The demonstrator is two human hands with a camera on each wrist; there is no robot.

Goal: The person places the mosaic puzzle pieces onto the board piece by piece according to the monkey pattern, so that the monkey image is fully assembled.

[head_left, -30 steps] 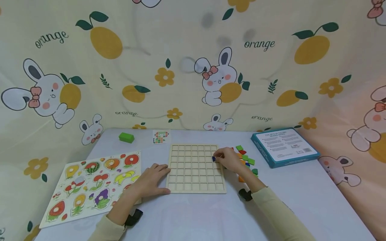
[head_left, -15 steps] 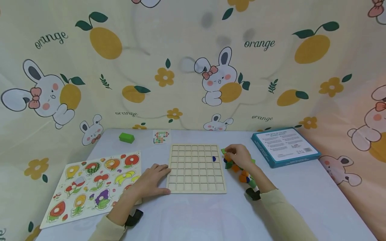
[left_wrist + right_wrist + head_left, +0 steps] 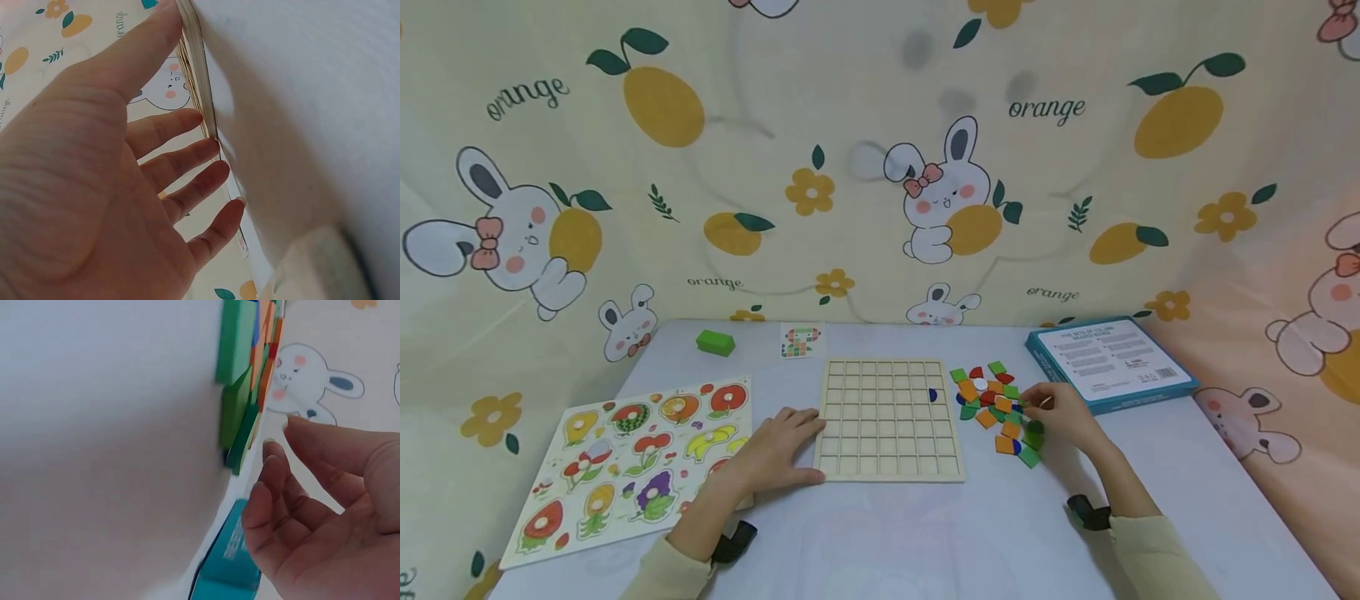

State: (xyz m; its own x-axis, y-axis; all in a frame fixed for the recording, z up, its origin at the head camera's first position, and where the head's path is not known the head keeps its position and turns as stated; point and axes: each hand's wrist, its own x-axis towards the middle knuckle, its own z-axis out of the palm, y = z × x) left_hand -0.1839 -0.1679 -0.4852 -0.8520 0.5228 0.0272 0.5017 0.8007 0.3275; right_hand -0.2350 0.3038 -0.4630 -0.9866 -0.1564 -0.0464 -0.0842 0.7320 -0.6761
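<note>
A pale wooden grid board (image 3: 876,429) lies in the middle of the table. One blue half-round piece (image 3: 933,395) sits in a cell near its right edge. My left hand (image 3: 775,450) rests against the board's left side; the left wrist view shows spread fingers (image 3: 187,156) along the edge. My right hand (image 3: 1063,417) is at the right side of a heap of coloured pieces (image 3: 987,419), its fingers bent. In the right wrist view, the thumb (image 3: 331,447) and fingertips stand apart with nothing between them, beside green pieces (image 3: 237,419).
A fruit picture board (image 3: 568,467) lies at the left. Behind are a green block (image 3: 715,342) and a small pattern card (image 3: 802,341). The blue-edged box (image 3: 1112,362) lies at the back right, close behind my right hand. A printed cloth (image 3: 850,100) hangs behind the table.
My right hand has let go of the blue half-round piece on the board. It has moved right, across the heap to its right side. The left hand has stayed put.
</note>
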